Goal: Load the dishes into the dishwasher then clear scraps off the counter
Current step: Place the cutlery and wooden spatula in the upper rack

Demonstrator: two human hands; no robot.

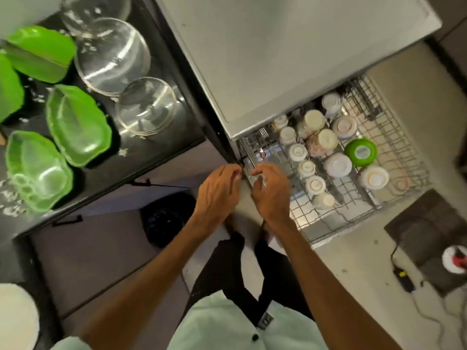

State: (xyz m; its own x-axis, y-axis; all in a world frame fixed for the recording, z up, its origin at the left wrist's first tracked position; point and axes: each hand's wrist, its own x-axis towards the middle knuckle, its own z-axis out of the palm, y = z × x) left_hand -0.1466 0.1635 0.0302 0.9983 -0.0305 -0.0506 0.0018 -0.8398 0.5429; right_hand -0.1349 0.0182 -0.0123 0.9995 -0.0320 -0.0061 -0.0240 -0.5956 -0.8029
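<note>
The dishwasher rack [328,231] is pulled out from under the grey dishwasher top [278,59]. Several upturned white cups [337,164] and one green bowl [360,152] stand in it. Both my hands are at the rack's left corner. My right hand [271,190] has its fingers curled over the rack's edge wire. My left hand [219,190] has curled fingertips at the black rail piece beside the rack; its grip is hidden. On the dark counter [161,132] at the left lie green leaf-shaped plates [78,125] and clear glass bowls [146,107].
A black bin bag [166,218] sits on the floor below the counter. A dark mat [434,231], a cable with a black adapter [404,279] and a white-and-red object [454,258] lie at the right. A white plate edge [15,319] shows at bottom left.
</note>
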